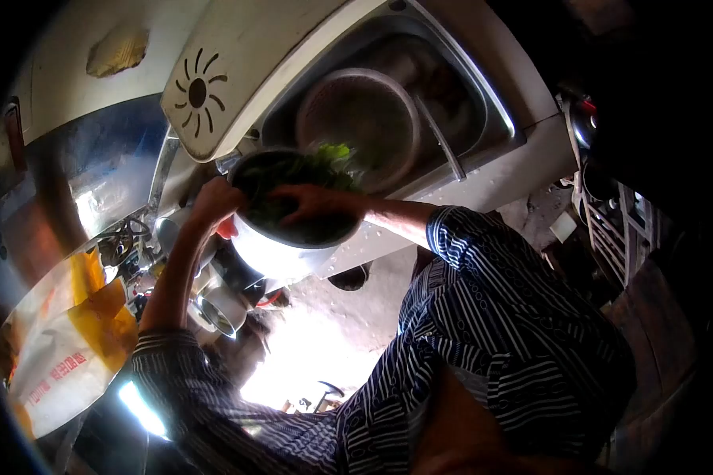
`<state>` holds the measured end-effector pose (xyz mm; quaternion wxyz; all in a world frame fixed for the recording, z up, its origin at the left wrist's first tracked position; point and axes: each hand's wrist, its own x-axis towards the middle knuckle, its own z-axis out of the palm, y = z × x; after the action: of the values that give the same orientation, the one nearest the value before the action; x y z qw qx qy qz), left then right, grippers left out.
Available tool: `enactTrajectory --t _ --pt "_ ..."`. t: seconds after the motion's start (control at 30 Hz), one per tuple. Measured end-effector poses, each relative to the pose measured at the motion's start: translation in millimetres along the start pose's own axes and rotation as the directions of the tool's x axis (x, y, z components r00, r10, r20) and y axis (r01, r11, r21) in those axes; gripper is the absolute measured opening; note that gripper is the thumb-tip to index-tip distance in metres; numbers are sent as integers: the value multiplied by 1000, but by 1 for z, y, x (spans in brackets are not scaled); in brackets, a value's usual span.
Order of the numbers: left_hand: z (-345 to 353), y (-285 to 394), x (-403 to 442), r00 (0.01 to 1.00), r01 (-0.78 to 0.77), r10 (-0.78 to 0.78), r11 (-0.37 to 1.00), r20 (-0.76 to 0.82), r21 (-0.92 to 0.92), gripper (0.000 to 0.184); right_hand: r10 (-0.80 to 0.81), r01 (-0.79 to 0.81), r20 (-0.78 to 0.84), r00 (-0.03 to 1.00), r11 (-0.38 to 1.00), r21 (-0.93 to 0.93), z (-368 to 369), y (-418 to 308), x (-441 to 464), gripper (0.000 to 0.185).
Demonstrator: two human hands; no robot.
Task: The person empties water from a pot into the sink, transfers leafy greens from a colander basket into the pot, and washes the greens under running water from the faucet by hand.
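A deep pot (281, 257) with a pale, brightly lit outer wall is tilted at the sink's near edge. Dark leafy greens (273, 170) fill its inside, and a brighter green leaf tops the far rim. My left hand (218, 202) is closed on the pot's left rim. Inside the pot, my right hand (313, 204) lies on the greens with thumb and fingers apart; the fingertips are partly hidden among the leaves. Just beyond the pot, a round perforated basket (413, 111) sits in the metal sink (483, 95). Its contents are too dim to make out.
A thin faucet spout (440, 138) reaches over the sink's right side. The counter (523, 162) is wet near its front edge. A white and yellow bag (71, 348) and metal cookware (222, 305) stand at lower left. A rack (610, 229) is at right.
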<state>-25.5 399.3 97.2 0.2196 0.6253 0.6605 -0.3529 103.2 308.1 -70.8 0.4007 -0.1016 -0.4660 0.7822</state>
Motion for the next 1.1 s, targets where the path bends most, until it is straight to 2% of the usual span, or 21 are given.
enactTrajectory --t 0.07,0.1,0.17,0.2,0.4,0.47,0.53,0.6,0.67,0.7,0.8,0.93,1.03,1.1 --pt "-7 17 -9 997 33 -41 993 -67 -111 18 1 -1 -5 1000 1000 25 0 -1 0 67" --pt "-15 28 -16 996 -68 69 997 -60 18 19 0 1 -11 1000 999 52 -1 -3 1 66" --pt "-23 45 -17 979 -193 200 968 -33 158 20 -12 14 -37 999 998 57 -3 0 4 66" --pt "-23 47 -13 998 -52 52 999 -24 11 20 -17 20 -46 999 997 69 -4 3 4 65" --pt "-19 35 18 999 -19 18 1000 31 22 27 -88 88 -122 989 996 -6 -11 2 7 61" --pt "-30 68 -2 999 -40 41 999 -34 28 26 -61 62 -132 989 998 4 -12 2 10 64" --pt "-43 108 -25 1000 -20 20 1000 -12 2 25 -36 38 -142 989 999 15 -12 1 10 68" --pt "-50 136 -40 1000 4 -3 1000 9 -28 23 -1 27 -149 989 984 175 -10 1 8 66" --pt "-52 147 -48 998 -52 53 998 -42 25 20 -30 55 -138 990 981 184 -9 6 10 65" --pt "-51 142 -45 998 -38 39 999 -44 20 20 -58 84 -137 989 978 192 -8 9 11 64" --pt "-50 136 -36 997 78 -80 980 6 184 22 -20 54 -144 989 971 234 -7 10 11 63" --pt "-47 131 -32 995 96 -97 985 3 144 22 5 29 -128 992 966 257 -8 3 5 63" --pt "-48 130 -32 999 22 -28 977 26 213 23 2 33 -131 991 964 263 -5 2 5 63" --pt "-46 124 -27 999 -31 36 973 -16 229 23 32 6 -160 987 972 235 -2 -2 5 63"
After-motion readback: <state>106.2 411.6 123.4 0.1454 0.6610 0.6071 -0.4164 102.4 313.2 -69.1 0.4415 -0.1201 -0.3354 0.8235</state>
